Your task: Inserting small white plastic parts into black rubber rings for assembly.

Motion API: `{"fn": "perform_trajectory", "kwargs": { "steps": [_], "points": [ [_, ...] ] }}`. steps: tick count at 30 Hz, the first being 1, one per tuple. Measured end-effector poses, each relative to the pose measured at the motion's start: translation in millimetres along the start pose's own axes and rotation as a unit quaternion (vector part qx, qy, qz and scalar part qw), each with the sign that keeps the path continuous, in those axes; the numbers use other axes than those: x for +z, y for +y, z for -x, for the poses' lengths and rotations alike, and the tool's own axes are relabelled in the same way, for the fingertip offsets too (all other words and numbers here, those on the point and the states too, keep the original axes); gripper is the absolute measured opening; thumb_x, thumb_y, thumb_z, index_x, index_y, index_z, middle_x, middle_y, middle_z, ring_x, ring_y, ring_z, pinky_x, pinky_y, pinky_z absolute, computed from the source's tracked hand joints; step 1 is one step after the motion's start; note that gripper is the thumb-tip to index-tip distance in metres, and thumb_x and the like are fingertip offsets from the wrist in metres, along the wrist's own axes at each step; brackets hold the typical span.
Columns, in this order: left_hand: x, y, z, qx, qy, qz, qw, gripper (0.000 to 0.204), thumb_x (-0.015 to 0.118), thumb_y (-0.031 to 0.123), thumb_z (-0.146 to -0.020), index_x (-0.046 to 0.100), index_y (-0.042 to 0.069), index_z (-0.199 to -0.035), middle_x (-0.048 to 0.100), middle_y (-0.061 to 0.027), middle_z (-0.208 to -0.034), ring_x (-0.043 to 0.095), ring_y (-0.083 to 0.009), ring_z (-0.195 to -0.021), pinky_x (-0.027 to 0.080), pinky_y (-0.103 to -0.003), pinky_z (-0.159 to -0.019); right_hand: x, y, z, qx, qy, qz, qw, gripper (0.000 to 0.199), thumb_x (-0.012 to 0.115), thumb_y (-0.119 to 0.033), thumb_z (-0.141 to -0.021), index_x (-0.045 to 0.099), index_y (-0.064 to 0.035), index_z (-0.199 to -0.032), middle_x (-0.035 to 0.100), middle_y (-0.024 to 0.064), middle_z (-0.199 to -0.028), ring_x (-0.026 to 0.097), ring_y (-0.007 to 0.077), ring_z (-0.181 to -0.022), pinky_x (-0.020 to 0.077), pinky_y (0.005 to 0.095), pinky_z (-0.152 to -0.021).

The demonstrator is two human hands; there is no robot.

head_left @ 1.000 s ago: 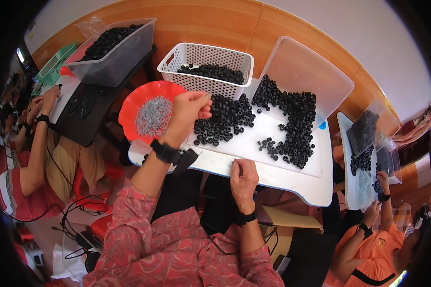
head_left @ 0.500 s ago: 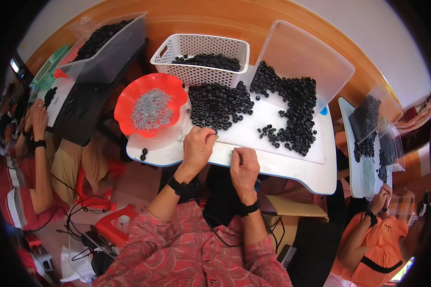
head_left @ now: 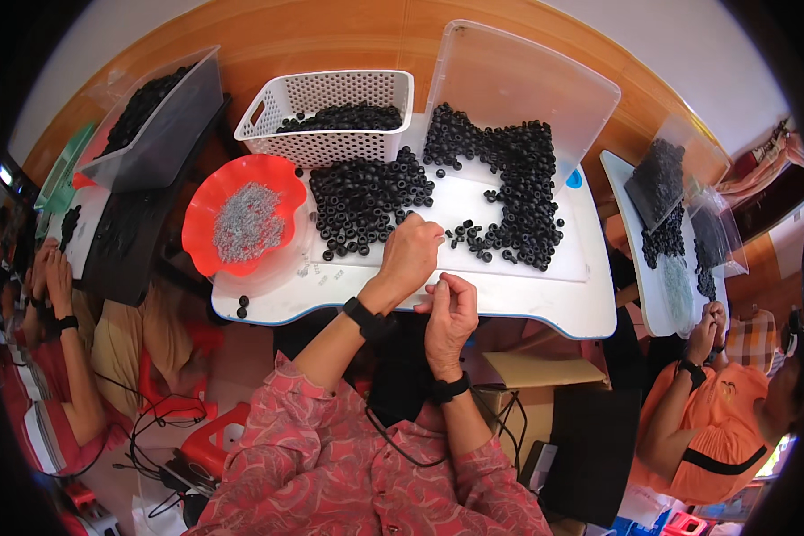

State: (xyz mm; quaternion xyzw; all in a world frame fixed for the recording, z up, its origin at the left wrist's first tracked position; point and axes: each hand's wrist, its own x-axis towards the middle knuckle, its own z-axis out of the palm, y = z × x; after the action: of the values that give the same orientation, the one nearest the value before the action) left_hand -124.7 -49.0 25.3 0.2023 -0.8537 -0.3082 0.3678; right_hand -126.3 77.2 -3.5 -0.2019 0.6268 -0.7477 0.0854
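Note:
My left hand reaches over the white table between two heaps of small round black plastic parts with holes. Its fingers are pinched near the loose parts; whatever they hold is hidden. Close to the table's front edge, my right hand is curled with thumb and forefinger together, perhaps around something too small to make out. A dense heap of black parts lies beyond my left hand. The second heap of black parts spills from a tipped clear plastic bin. At left, a red scalloped bowl holds small silvery metal pieces.
A white perforated basket with more black parts stands at the back. Two black parts lie at the table's left front corner. Co-workers sit at tables on both sides, one in an orange shirt. An open cardboard box stands below.
My left hand has moved right, to beside the loose black parts at the second heap's edge. My right hand has turned, its fingertips now pointing up more. The view has shifted slightly.

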Motion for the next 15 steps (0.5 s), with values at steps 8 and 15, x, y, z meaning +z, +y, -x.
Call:
{"fn": "perform_trajectory", "kwargs": {
  "steps": [8,15],
  "points": [
    [21.1,0.3,-30.1,0.024,-0.086,-0.019,0.996,0.016,0.063,0.006,-0.085,0.073,0.007,-0.097,0.063,-0.0174,-0.093,0.062,-0.0365,-0.089,0.051,-0.045,-0.078,2.7,-12.5,-0.9,-0.181,0.031,0.192,0.964,0.014,0.061,0.008,-0.082,0.062,0.0018,-0.094,0.062,0.0153,-0.089,0.061,0.0330,-0.085,0.0495,0.0404,-0.075],
    [23.8,-2.7,-38.1,0.029,-0.135,-0.048,0.989,0.016,0.067,0.004,-0.079,0.070,0.005,-0.095,0.064,-0.0126,-0.091,0.062,-0.0327,-0.088,0.051,-0.042,-0.079,-4.8,-2.5,-11.4,-0.196,-0.002,0.246,0.949,0.011,0.062,0.006,-0.082,0.062,0.0010,-0.093,0.061,0.0159,-0.089,0.060,0.0335,-0.081,0.0492,0.0404,-0.071]
  ]
}}
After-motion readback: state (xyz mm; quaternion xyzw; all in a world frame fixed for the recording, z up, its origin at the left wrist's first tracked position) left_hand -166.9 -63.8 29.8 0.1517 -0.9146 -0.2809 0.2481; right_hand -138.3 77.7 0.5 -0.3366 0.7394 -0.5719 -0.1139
